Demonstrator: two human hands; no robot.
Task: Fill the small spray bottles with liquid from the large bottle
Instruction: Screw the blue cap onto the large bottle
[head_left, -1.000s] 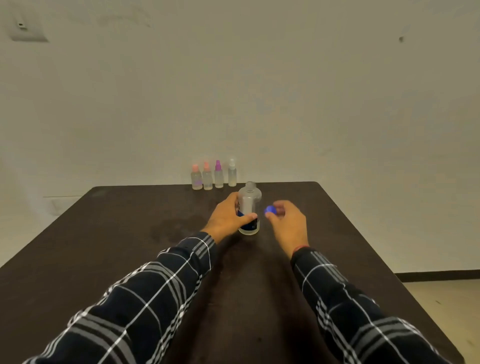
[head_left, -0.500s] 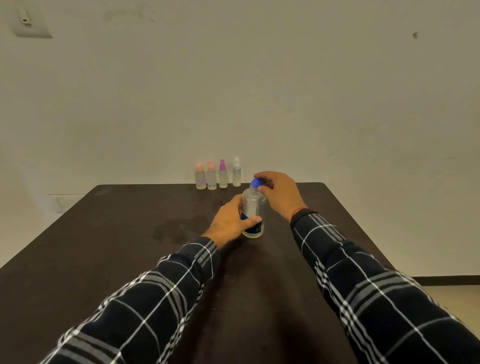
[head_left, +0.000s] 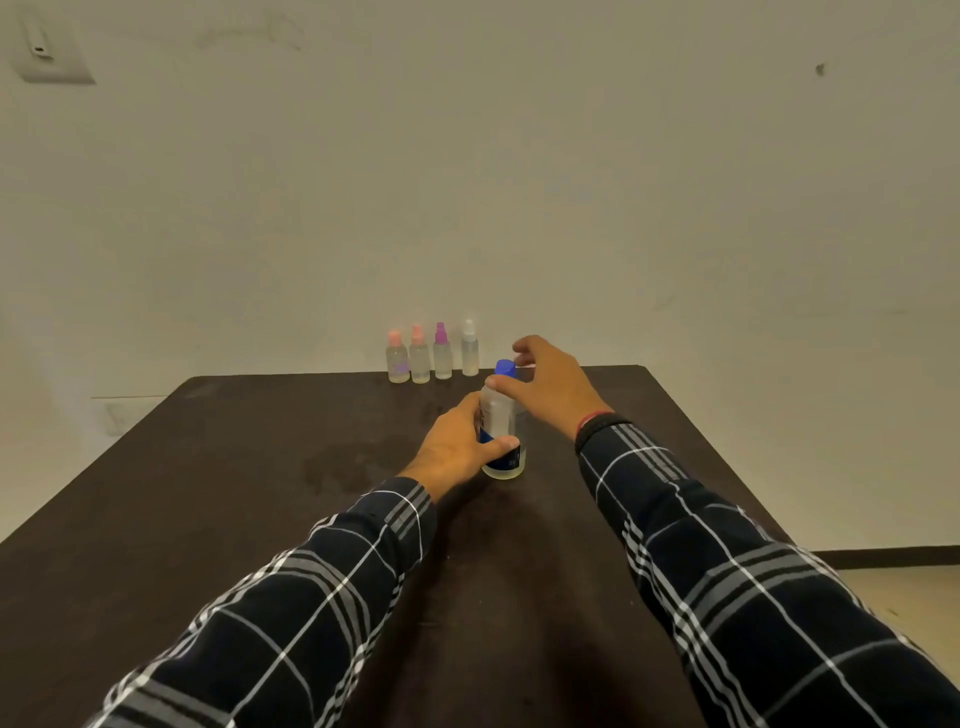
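Observation:
The large clear bottle (head_left: 501, 431) with a dark blue label stands upright mid-table, its blue cap (head_left: 505, 368) sitting on top. My left hand (head_left: 457, 449) grips the bottle's body from the left. My right hand (head_left: 550, 382) hovers at the cap: the thumb lies against the bottle's shoulder just under the cap, and the fingers arch loosely behind and above it without closing on it. Several small spray bottles (head_left: 442, 358) stand in a row at the table's far edge by the wall, with pink, purple and white tops.
The dark brown table (head_left: 234, 493) has a faint wet-looking patch (head_left: 337, 465) left of the large bottle. A pale wall rises right behind the far edge. The table's right edge drops to a light floor (head_left: 904, 597).
My right hand carried the blue cap from beside the bottle up onto its neck, and has now loosened its fingers from the cap. My left hand kept its grip on the bottle.

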